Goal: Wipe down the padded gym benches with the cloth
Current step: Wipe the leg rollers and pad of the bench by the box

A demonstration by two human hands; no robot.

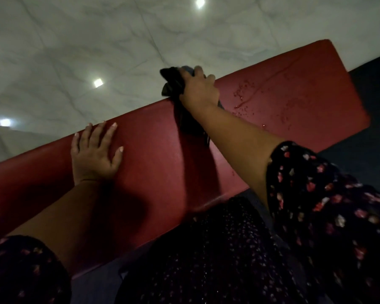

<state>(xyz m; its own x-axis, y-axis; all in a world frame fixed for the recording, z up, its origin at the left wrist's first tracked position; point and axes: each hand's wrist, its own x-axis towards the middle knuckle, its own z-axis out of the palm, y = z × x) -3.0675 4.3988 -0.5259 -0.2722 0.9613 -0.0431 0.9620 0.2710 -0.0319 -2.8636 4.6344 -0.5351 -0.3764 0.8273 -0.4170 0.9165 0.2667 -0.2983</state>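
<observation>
On the red counter [154,154] our right hand [199,89] grips the dark cloth [172,81]; our left hand [94,152] presses flat.

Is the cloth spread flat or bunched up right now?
Bunched up: the right hand grips the dark cloth in a wad on the red bench.

An indoor gym is indicated. A long red padded bench [154,154] is seen running from 8 to 2 o'clock. Polished marble-look tiles [75,40] are noted from 9 to 1 o'clock, with lamp reflections [98,82] recorded in them. Dark flooring [373,93] is observed at 3 o'clock beside the bench.
</observation>
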